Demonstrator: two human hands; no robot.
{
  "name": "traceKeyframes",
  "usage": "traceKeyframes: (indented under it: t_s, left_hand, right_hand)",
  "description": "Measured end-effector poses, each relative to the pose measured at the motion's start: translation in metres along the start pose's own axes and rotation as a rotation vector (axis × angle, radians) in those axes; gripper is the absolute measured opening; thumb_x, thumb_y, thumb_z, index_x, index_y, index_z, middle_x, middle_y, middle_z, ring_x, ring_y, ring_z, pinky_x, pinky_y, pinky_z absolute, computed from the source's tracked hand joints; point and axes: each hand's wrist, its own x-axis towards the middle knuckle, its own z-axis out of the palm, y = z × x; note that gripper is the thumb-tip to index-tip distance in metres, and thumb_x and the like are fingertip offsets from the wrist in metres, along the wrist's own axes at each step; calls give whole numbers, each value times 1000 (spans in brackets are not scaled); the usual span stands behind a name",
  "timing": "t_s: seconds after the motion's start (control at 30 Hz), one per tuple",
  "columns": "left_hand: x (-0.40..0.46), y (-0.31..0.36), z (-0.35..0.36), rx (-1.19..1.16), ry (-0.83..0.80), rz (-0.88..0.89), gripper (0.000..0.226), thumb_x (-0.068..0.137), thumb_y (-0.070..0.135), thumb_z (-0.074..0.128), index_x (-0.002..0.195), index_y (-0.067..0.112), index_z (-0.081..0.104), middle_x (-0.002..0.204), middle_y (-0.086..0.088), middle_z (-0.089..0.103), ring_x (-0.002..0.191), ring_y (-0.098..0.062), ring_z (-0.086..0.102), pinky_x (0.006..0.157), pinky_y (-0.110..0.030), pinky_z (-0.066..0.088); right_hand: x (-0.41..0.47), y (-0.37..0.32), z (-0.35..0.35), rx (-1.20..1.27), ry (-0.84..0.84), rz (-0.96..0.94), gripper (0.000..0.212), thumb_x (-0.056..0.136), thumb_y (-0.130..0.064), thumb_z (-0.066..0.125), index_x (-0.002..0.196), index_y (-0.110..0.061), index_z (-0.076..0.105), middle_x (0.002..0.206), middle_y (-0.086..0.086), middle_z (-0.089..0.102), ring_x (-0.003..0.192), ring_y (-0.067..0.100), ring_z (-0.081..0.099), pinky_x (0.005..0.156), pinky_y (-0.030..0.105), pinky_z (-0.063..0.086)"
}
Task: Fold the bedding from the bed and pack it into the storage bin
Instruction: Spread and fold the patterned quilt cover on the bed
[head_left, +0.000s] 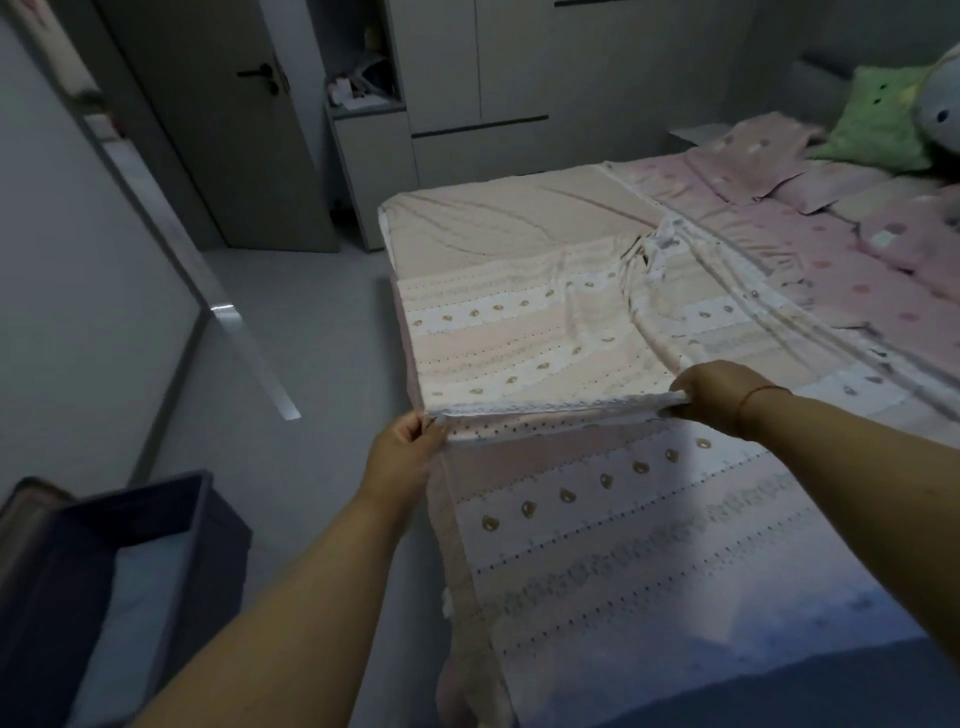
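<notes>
A pale pink striped sheet (524, 343) with small gold hearts and dotted lines lies spread over the bed (883, 291). Its near edge is lifted into a taut fold line. My left hand (402, 452) pinches that edge at its left corner. My right hand (722, 389) grips the same edge further right, fingers curled round the bunched cloth. More of the sheet hangs down below the hands. A dark blue storage bin (171, 519) stands on the floor at the lower left, with something pale inside it.
Pink dotted pillows (769, 150), a green cushion (878, 119) and a grey plush toy (935, 98) lie at the head of the bed. A grey door (223, 119) and wardrobe (467, 88) stand behind. Grey floor (311, 353) runs left of the bed.
</notes>
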Motion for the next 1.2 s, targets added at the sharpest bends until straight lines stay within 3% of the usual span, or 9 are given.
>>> traceKeyframes:
  t_s: [0.1, 0.2, 0.3, 0.47, 0.6, 0.73, 0.9, 1.0, 1.2]
  left_hand:
    - [-43, -9, 11, 37, 85, -37, 22, 96, 19, 56, 92, -1, 63, 62, 1, 49, 45, 0, 39, 47, -14, 36]
    - [-82, -19, 22, 44, 115, -58, 32, 94, 21, 60, 94, -10, 61, 69, -6, 48, 59, -10, 39, 52, -21, 33]
    - [-112, -24, 31, 32, 145, -92, 24, 92, 21, 62, 95, -2, 68, 77, -8, 56, 68, -15, 42, 56, -21, 37]
    - [-153, -34, 45, 35, 146, -115, 18, 90, 20, 64, 90, 4, 71, 78, -7, 62, 66, -15, 53, 54, -17, 44]
    - [-188, -43, 57, 25, 159, -91, 12, 91, 9, 62, 83, 13, 71, 72, 3, 68, 59, 2, 60, 54, -9, 47]
    - [-208, -60, 64, 23, 151, -105, 14, 88, 0, 62, 86, 10, 72, 75, -2, 68, 71, -9, 61, 60, -11, 50]
    - [-235, -94, 78, 54, 136, -121, 8, 87, 3, 65, 89, 5, 72, 81, -9, 68, 77, -15, 61, 71, -24, 52]
    - [-251, -108, 83, 68, 139, -143, 8, 86, 2, 66, 89, 3, 73, 75, -4, 66, 71, -10, 59, 65, -20, 51]
    - [-286, -126, 92, 61, 141, -168, 13, 87, -1, 64, 96, 2, 73, 72, 2, 66, 57, 5, 60, 54, -10, 47]
  right_hand:
    - [-19, 11, 12, -59, -22, -71, 35, 93, -40, 52, 77, -11, 65, 77, 7, 64, 69, 21, 56, 62, 26, 43]
    - [-38, 22, 17, -89, -63, -113, 36, 94, -40, 50, 71, -15, 61, 74, 5, 61, 69, 20, 54, 61, 26, 41]
    - [-57, 32, 25, -102, -85, -146, 35, 94, -38, 50, 84, -10, 68, 83, 8, 65, 74, 21, 57, 58, 25, 39]
    - [-87, 50, 42, -147, -68, -195, 44, 96, -34, 46, 55, -17, 39, 60, 3, 44, 60, 20, 42, 54, 25, 32]
    - [-109, 63, 60, -168, -54, -207, 41, 94, -26, 45, 55, -19, 37, 64, 5, 43, 60, 19, 39, 55, 26, 30]
    - [-124, 72, 84, -198, -19, -237, 40, 92, -15, 42, 54, -19, 30, 61, 2, 33, 58, 18, 32, 56, 26, 29]
    - [-141, 86, 123, -214, -54, -242, 36, 93, -16, 44, 57, -17, 42, 65, 4, 44, 58, 18, 38, 54, 24, 30]
    - [-151, 95, 140, -210, -61, -267, 32, 95, -24, 45, 67, -15, 56, 71, 6, 52, 62, 19, 46, 53, 23, 33]
    - [-176, 99, 160, -229, -120, -279, 30, 96, -26, 43, 68, -16, 50, 75, 5, 45, 65, 19, 42, 58, 26, 32]
